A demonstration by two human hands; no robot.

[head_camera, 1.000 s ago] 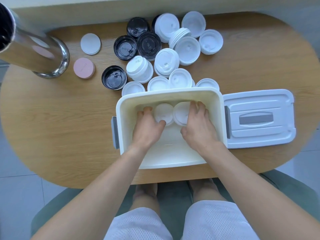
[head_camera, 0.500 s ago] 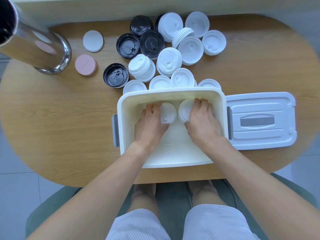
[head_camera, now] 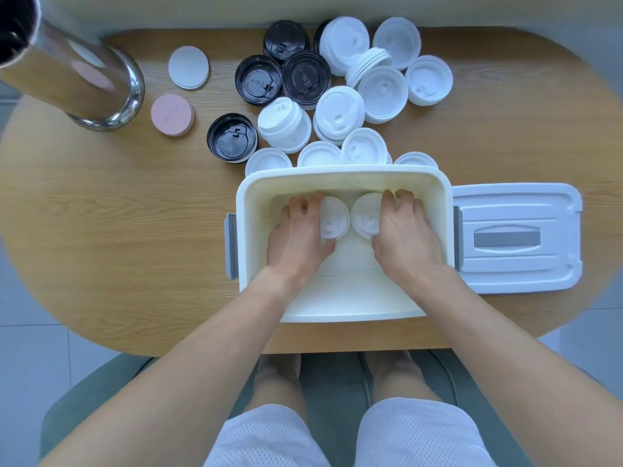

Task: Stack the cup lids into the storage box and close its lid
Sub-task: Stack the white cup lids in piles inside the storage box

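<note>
Oval wood-grain table point(head_camera: 101, 230) fills centre; pale tiled floor point(head_camera: 30, 365) at 8 and 4 o'clock; grey-green chair seat point(head_camera: 333, 375) at 6; light wall point(head_camera: 202, 11) along 12; soft even light

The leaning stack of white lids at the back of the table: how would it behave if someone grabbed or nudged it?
The leaning stack of white lids already lies tilted against a neighbouring white lid, so a nudge would probably topple or fan it. The lids look like thin plastic, likely light and slightly flexible. Being round, loose ones might roll.
</note>
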